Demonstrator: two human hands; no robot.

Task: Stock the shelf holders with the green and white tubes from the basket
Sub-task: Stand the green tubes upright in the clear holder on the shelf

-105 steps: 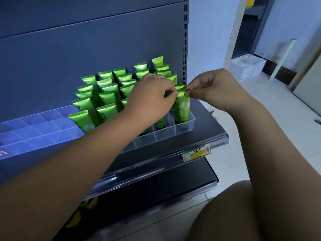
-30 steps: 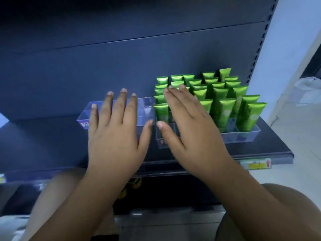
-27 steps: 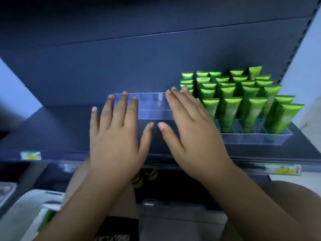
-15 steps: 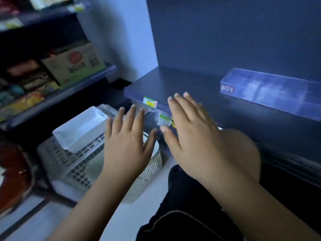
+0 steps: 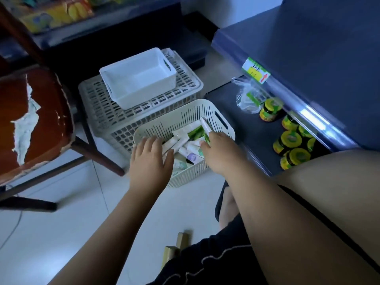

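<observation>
cream slotted basket (image 5: 181, 109) sits on the floor beside the shelf, likely for easy reach, holding one heap of green and white tubes (image 5: 177, 140), too jumbled to count. two hands dig in: left hand (image 5: 151, 161) at nine o'clock, spread flat, holding nothing, seemingly sifting; right hand (image 5: 222, 155) at three o'clock, fingers buried, grip unclear. one white bin (image 5: 144, 93) at eleven o'clock.

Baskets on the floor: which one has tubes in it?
The cream slotted basket at the front; the white bin sitting on the lattice crate holds nothing.
</observation>
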